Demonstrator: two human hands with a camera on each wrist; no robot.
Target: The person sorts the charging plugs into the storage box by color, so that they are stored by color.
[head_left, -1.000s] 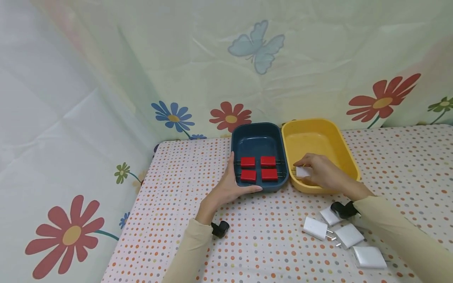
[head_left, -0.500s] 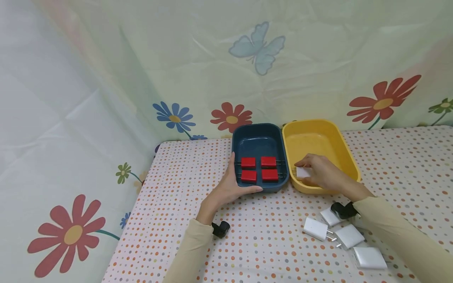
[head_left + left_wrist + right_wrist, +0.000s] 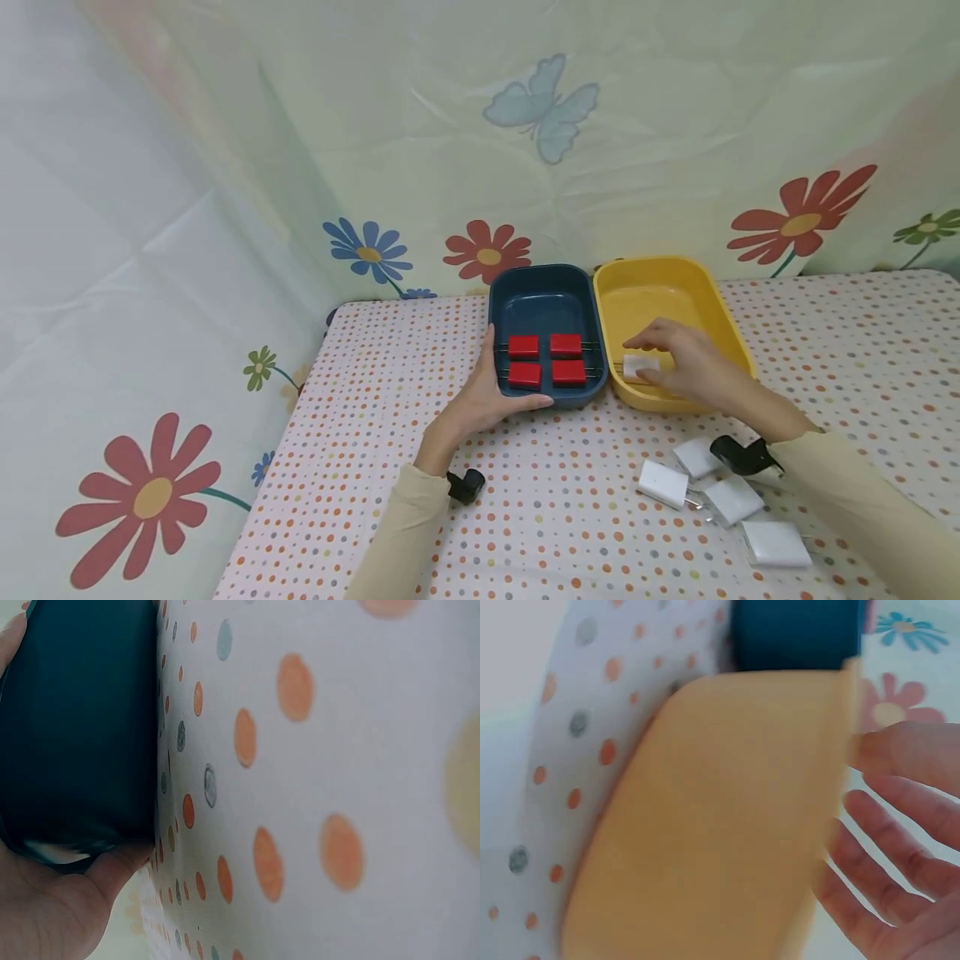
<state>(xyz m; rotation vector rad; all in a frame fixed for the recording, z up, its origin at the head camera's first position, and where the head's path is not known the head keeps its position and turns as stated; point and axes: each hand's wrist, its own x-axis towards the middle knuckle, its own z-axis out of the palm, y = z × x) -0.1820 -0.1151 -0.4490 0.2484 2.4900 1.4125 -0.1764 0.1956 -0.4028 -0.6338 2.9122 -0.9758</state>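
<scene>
In the head view my left hand [image 3: 483, 400] steadies the near left corner of a dark blue tray [image 3: 543, 307], its fingers along the side and its thumb along the front wall. Several red plug adapters [image 3: 523, 347] lie in two rows inside that tray. My right hand [image 3: 697, 367] is over the front of a yellow tray [image 3: 648, 304]. Its thumb and fingers are spread apart around a white plug adapter [image 3: 637, 365], which lies on the tray floor with its prongs to the left. The right wrist view shows the fingers [image 3: 911, 862] parted beside the yellow wall.
Several more white plug adapters [image 3: 733, 500] lie loosely grouped on the dotted tablecloth [image 3: 570, 517], in front of the yellow tray and beside the right forearm. Both trays stand side by side near a flowered curtain [image 3: 555, 192] at the back.
The right thumb and fingers have parted and let go of the white plug adapter, which now lies in the yellow tray. The left hand has stayed at the blue tray.
</scene>
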